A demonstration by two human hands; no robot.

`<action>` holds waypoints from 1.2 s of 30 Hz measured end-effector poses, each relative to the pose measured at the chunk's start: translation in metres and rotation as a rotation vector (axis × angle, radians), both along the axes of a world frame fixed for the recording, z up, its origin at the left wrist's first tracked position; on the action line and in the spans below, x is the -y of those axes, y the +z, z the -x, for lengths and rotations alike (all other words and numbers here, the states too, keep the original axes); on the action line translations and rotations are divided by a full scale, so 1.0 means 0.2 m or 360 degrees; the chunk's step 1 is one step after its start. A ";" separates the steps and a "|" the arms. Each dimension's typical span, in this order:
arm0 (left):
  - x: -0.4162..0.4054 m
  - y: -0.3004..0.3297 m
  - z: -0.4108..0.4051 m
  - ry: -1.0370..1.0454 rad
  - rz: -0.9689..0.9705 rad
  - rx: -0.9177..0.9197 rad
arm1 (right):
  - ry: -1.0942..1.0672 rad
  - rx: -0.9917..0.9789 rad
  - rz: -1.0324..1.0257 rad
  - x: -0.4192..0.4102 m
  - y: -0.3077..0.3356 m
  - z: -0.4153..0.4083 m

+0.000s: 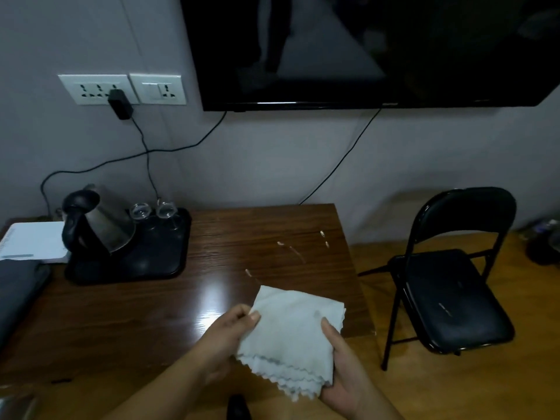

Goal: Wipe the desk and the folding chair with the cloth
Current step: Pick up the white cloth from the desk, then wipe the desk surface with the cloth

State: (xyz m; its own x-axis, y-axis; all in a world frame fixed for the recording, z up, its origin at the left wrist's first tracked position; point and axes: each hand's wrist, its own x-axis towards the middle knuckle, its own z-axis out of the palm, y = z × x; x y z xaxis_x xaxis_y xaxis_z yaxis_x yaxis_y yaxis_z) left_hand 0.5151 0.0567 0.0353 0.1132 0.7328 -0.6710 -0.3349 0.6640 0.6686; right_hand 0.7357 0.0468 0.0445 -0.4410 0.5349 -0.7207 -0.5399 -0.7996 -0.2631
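White folded cloth with scalloped edges (289, 334) is pinched at its left edge by the left hand (230, 331) and cradled underneath by the right hand (339, 368), above the near right of the dark wooden desk (121, 313), with the black folding chair (448, 286) just right.

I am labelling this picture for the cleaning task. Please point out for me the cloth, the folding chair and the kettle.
cloth (291, 334): head view, middle of the folded white fabric.
folding chair (448, 295): head view, middle of the black seat.
kettle (106, 225): head view, steel side of the body.
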 end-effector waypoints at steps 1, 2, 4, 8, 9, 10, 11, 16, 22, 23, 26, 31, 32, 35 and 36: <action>-0.04 -0.02 -0.02 -0.0012 0.0007 0.0001 | 0.0016 -0.0018 -0.0002 -0.03 -0.02 -0.02; -0.08 -0.04 -0.05 -0.0007 0.0011 -0.0013 | 0.0023 -0.0014 0.0005 -0.07 -0.04 -0.04; -0.15 -0.09 -0.08 0.0003 0.0020 -0.0110 | 0.0033 0.0076 0.0059 -0.15 -0.09 -0.08; -0.28 -0.19 -0.16 0.0078 0.0094 -0.0288 | 0.0112 0.0416 0.0179 -0.31 -0.17 -0.15; -0.31 -0.21 -0.18 0.0095 0.0123 -0.0319 | 0.0145 0.0486 0.0213 -0.36 -0.18 -0.17; -0.34 -0.24 -0.21 0.0101 0.0155 -0.0353 | 0.0202 0.0551 0.0247 -0.40 -0.19 -0.18; -0.37 -0.27 -0.23 0.0103 0.0181 -0.0399 | 0.0259 0.0632 0.0262 -0.45 -0.23 -0.20; -0.46 -0.51 -0.26 0.0110 0.0118 -0.0801 | 0.0479 0.1051 0.0058 -0.78 -0.33 -0.23; -0.47 -0.91 -0.03 -0.0455 0.0113 -0.1778 | 0.1318 0.1563 -0.1600 -1.06 -0.59 -0.28; -0.46 -0.98 0.02 -0.0562 0.0170 -0.1931 | 0.1498 0.1574 -0.1831 -1.07 -0.67 -0.25; -0.44 -1.16 0.13 -0.0738 0.0280 -0.2113 | 0.2233 0.1720 -0.2401 -1.04 -0.97 -0.09; -0.42 -1.35 0.18 -0.1056 0.0302 -0.1974 | 0.2808 0.1924 -0.2611 -0.75 -1.26 -0.01; -0.41 -1.37 0.19 -0.1091 0.0293 -0.1937 | 0.2851 0.1975 -0.2631 -0.72 -1.29 0.00; -0.40 -1.40 0.21 -0.1190 0.0287 -0.1885 | 0.2875 0.2035 -0.2684 -0.75 -1.34 0.06; -0.40 -1.41 0.22 -0.1211 0.0295 -0.1870 | 0.2864 0.2016 -0.2711 -0.77 -1.34 0.10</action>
